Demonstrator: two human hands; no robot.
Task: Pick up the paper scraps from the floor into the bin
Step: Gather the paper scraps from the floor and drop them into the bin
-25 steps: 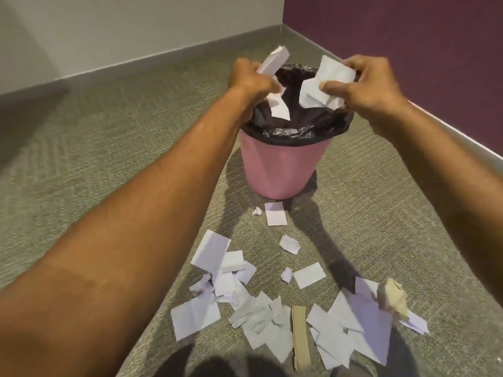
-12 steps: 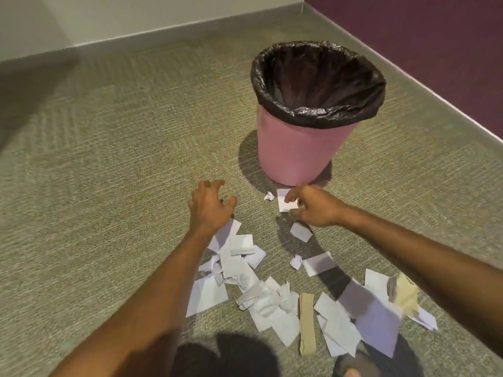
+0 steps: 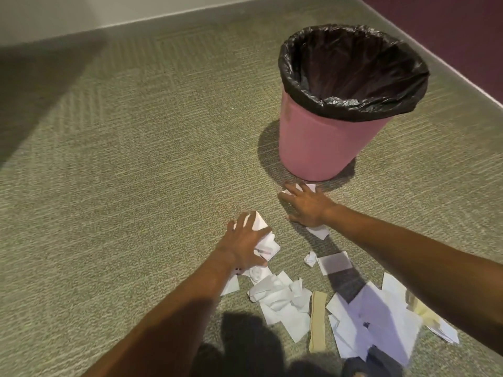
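Paper scraps (image 3: 283, 297) are lying on the floor (image 3: 136, 172) at 6 o'clock of the bin (image 3: 321, 148). Left hand (image 3: 245, 244) is closing its grip over white pieces; right hand (image 3: 307, 206), fingers spread, is pressing others near the bin's base. Risk: loose handfuls shedding scraps during the lift.

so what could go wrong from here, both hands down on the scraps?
1. The left hand lies flat over a loose, overlapping pile, so pieces may slip out when it lifts.
2. The right hand covers scraps right at the foot of the pink bin, so a sweep could nudge the bin.
3. The far-right papers sit under the right forearm, easily dragged or missed.
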